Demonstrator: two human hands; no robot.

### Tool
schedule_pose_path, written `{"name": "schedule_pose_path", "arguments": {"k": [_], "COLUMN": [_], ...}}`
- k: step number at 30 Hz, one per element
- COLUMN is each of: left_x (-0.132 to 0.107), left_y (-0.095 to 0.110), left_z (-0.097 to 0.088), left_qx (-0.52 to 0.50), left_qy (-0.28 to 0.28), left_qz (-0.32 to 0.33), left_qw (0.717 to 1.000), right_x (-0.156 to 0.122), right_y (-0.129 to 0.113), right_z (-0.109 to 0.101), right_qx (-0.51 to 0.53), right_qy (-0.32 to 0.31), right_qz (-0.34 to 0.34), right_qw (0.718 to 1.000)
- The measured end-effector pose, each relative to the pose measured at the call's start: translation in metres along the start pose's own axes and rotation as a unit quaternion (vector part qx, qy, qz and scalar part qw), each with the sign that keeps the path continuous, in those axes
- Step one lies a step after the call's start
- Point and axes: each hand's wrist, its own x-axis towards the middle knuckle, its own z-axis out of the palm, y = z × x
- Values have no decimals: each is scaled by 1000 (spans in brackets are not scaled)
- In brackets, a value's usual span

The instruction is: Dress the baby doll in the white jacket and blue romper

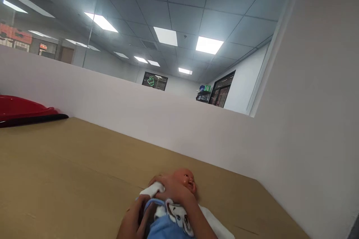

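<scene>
Head view, left to right: a red lid [19, 110] lies far off on the brown table [70, 171], and low in the middle the left hand [134, 222] curls against a doll's [179, 186] blue clothing [161, 227]. The right hand [171, 190] lies across the doll's chest, fingers closed on white cloth [151, 189]. Dressing goes best with the doll held flat, fabric eased gently, not tugged.

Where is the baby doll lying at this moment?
In the head view, the baby doll lies at the bottom centre on the brown table, under the person's right hand and beside the left hand, near the white partition wall.
</scene>
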Motion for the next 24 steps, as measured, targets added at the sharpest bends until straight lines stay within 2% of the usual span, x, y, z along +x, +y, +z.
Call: {"name": "schedule_pose_path", "arguments": {"k": [3,7,9,13,17,21,24], "left_x": [0,4,6,1,-8,-7,-3], "left_y": [-5,-8,-6,7,18,14,11], "left_z": [1,0,-1,3,8,5,2], "left_qx": [-7,61,69,15,11,13,-6], "left_qy": [-7,3,13,39,67,59,51], "left_qz": [-3,30,25,-14,-2,20,22], "left_qw": [1000,998,997,999,998,998,998], "right_x": [-15,-22,-23,-23,-24,-29,-30], "right_y": [13,29,31,30,38,48,52], "right_z": [-6,0,5,10,9,6,7], "right_qx": [28,77,97,142,193,228,241], "right_qy": [49,98,119,122,140,167,160], "right_qz": [35,60,59,45,44,54,55], "right_qw": [998,990,986,981,970,958,956]}}
